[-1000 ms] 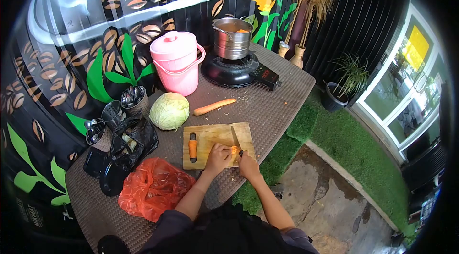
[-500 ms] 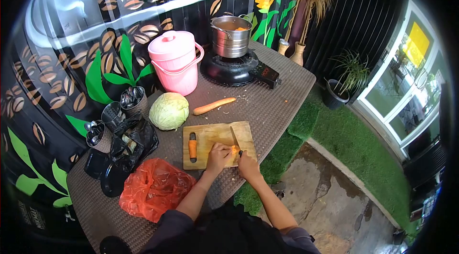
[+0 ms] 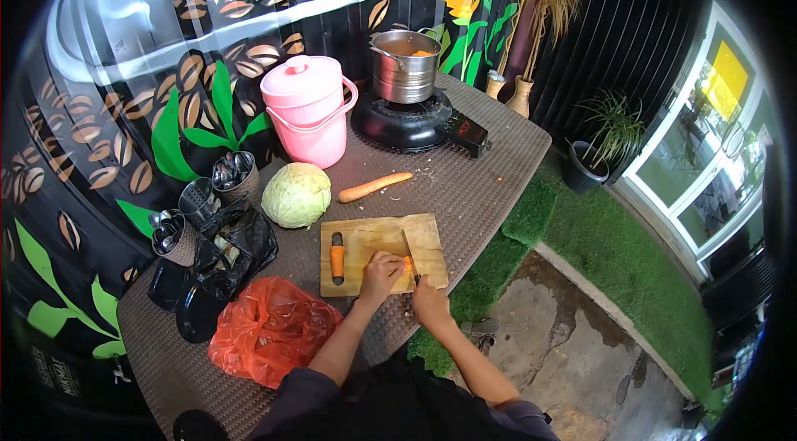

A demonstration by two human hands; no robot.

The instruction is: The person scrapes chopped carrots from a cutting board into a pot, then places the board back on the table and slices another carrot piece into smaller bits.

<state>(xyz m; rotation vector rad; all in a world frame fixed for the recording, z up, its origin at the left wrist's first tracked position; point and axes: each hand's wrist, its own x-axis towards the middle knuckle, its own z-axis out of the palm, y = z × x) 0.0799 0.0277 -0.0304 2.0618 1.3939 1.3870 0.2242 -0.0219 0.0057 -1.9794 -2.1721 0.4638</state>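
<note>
On the wooden board [image 3: 361,233], a flat, pale-brown rectangle with a slot cut through its left end, a carrot chunk [image 3: 337,263], smooth and blunt-ended, lies along that slot, whose dark ends show beyond it. Nearer the right side, the left hand [image 3: 382,271] bends its fingers over the cut carrot [image 3: 408,263], a small, bright orange piece, and grasps it against the wood. Those fingers cover much of the piece, so its full shape cannot be told. Just to its right runs the knife [image 3: 407,243], its narrow, straight metal blade pointing away from the person; whether the edge touches carrot is too small to tell. The right hand [image 3: 432,303] is clenched round the knife's handle at the board's near edge, hiding most of it.

Around the board, from the left: two textured cups [image 3: 173,240] of metal cutlery, a crumpled black bag [image 3: 247,243], and a thin, wrinkled red bag [image 3: 270,333] beside the left forearm. A round, leafy cabbage [image 3: 296,196] sits near the board's far left corner, with a glossy pink bucket [image 3: 303,109] behind it. A long, tapered carrot [image 3: 375,187] lies beyond the board amid scraps. Farther back, a shiny steel pot [image 3: 404,78] stands on the black stove [image 3: 398,134]. All rest on the brown, woven-looking table [image 3: 498,154].
</note>
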